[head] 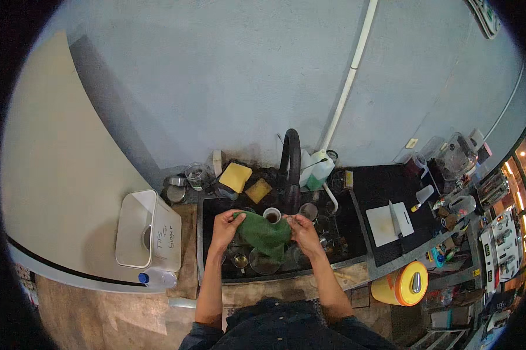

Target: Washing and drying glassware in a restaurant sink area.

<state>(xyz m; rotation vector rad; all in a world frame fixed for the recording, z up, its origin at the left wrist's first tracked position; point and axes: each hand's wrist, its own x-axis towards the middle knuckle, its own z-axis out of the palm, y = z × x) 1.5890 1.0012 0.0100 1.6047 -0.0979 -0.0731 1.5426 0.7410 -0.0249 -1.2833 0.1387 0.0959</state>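
A green cloth [263, 234] hangs stretched between my two hands above a dark sink [214, 208]. My left hand [226, 228] pinches its left upper corner. On the opposite side, my right hand [303, 232] pinches the cloth's right edge. A white cup [272, 215] with a dark inside shows just behind the cloth's upper edge; whether the cloth touches it I cannot tell. Below the cloth, a round clear glass dish [265, 264] and a small metal cup [240, 261] sit in the sink. Part of the sink floor is hidden by the cloth.
A black faucet [291, 170] rises behind my hands. Yellow sponges [235, 177] and a green-filled jug [319, 170] line the back. To the right, a knife [395, 220] lies on a white cutting board [379, 227]. A white bin [171, 234] stands left; a yellow lidded bucket [394, 286] stands right.
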